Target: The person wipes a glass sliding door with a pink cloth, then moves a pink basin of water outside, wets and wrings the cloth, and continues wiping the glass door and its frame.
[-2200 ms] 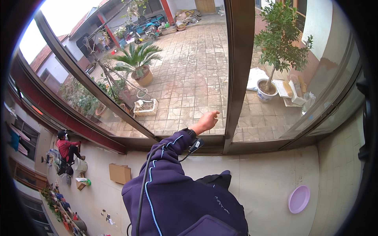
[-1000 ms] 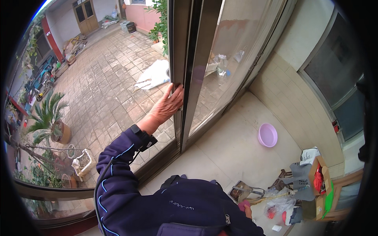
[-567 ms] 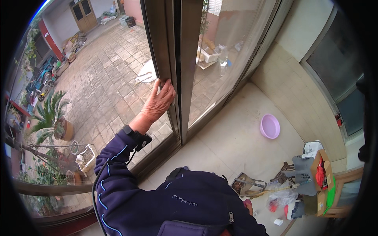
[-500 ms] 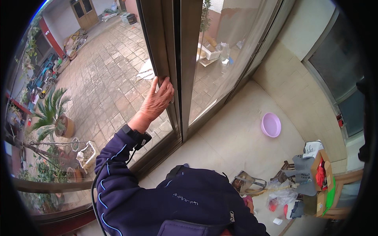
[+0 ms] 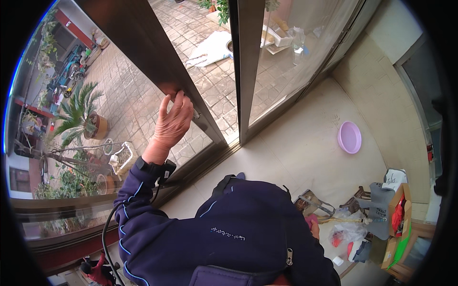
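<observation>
My left hand [image 5: 174,120] grips the brown metal edge frame of a sliding glass door [image 5: 143,52], its fingers curled at a recessed handle. The door stands partly open, and the paved yard shows through the gap beside the fixed frame [image 5: 244,71]. Low at my right side, my right hand [image 5: 315,230] is mostly hidden by my dark jacket. Its fingers close around something pink [image 5: 311,219], perhaps a cloth; its kind is unclear. A yellowish rod [image 5: 341,219] runs away from there, and I cannot tell if the hand holds it.
A lilac basin [image 5: 349,137] sits on the tiled floor to the right. Nearer are a dustpan-like container [image 5: 310,204], plastic bags [image 5: 347,229] and an open cardboard box [image 5: 404,205]. Outside stand a potted palm [image 5: 97,125] and a white sack [image 5: 210,49] on the paving.
My left hand has pulled the sliding door leftward, opening a gap onto the yard. My view has shifted a little. The right hand stays low at my side.
</observation>
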A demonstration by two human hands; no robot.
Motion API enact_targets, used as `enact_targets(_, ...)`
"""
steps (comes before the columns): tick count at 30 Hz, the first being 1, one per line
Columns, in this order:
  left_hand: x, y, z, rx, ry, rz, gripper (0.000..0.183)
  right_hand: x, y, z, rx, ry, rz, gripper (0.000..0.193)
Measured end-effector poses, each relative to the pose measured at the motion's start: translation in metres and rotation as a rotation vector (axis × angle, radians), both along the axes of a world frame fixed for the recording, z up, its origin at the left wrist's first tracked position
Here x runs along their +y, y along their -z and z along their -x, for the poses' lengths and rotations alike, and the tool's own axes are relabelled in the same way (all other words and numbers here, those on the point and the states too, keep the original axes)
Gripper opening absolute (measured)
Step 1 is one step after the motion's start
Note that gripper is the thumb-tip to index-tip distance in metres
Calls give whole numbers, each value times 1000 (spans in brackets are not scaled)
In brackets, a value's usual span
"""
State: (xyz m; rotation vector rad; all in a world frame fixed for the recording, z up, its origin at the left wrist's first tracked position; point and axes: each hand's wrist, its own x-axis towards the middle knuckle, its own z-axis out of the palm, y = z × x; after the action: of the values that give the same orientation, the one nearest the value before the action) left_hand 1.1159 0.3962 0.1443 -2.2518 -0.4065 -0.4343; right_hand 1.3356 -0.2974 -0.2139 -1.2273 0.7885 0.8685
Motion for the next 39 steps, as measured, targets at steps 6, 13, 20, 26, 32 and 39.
enact_targets(6, -9, -8, 69, 102, -69, -16, 26, 15, 7, -26, 13, -45, 15, 30)
enact_targets(13, -19, -11, 152, 243, -175, 58, 26, 71, -8, -48, -6, -112, -7, 28)
enact_targets(20, -29, -18, 217, 305, -295, 174, 30, 119, -3, -66, 9, -165, -39, 27)
enact_targets(26, -40, -18, 263, 280, -458, 268, 27, 149, -11, -66, -33, -152, -101, 23)
enact_targets(32, -44, -18, 299, 260, -592, 347, 17, 167, -14, -70, -51, -216, -77, 31)
enact_targets(39, -50, -19, 324, 188, -681, 394, 5, 170, 9, -70, -125, -264, 139, 25)
